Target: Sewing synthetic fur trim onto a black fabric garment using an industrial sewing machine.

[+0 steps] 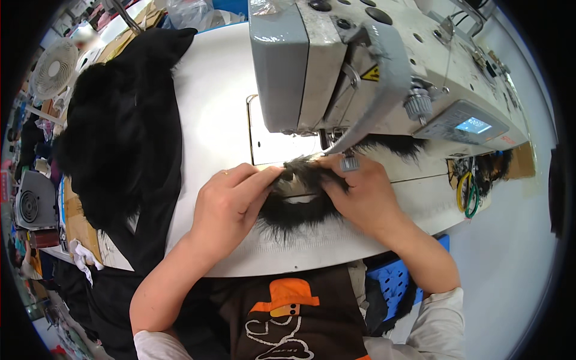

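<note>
A curved strip of black fur point(300, 217) lies on the white sewing table in front of the sewing machine point(336, 66), its upper edge close to the presser foot. My left hand point(231, 201) pinches the strip's left side between thumb and fingers. From the other side, my right hand point(363, 195) grips the strip just below the needle area, with its fingertips partly hidden behind the fur and machine parts. Between the hands the fur's pale backing shows. The needle itself cannot be made out.
A large black furry garment point(126, 138) covers the table's left side. More black fur point(393, 144) lies under the machine arm. Scissors with yellow and green handles point(468, 195) hang at the right edge. A blue perforated basket point(390, 285) stands below the table. A white fan point(54, 69) is far left.
</note>
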`<state>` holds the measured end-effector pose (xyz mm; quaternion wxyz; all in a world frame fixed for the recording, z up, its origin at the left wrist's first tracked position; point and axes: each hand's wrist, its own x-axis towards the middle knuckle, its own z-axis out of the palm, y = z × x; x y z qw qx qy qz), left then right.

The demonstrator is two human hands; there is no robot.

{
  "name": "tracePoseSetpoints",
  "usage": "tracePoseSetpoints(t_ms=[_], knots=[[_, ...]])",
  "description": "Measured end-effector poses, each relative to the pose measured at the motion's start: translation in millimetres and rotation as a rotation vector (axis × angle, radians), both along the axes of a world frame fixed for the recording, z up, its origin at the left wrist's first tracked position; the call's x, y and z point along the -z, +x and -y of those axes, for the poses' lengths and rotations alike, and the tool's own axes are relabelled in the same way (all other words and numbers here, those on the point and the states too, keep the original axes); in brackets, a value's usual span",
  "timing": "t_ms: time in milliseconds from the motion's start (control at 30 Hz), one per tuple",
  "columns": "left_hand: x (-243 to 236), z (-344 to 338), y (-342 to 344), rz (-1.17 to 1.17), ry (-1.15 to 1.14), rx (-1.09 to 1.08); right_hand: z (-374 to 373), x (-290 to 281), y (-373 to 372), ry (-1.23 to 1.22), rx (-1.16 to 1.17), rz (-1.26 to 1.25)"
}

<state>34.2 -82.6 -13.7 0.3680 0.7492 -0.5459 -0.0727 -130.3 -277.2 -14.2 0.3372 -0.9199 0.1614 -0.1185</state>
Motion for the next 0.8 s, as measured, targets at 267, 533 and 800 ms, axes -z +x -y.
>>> tracePoseSetpoints(t_ms=[267, 533, 800], knots=[[17.0, 20.0, 19.2, 0.229, -0.103, 0.103, 24.4, 17.5, 6.0, -0.493, -0.106, 0.014], [6.6, 29.4, 15.1, 0.354, -0.006, 0.112, 33.8, 10.2, 9.3, -0.097, -0.074, -0.005], [6.7, 28.0, 12.9, 0.322, 0.046, 0.126, 19.6, 29.1, 13.1, 0.069, -0.077, 0.138]])
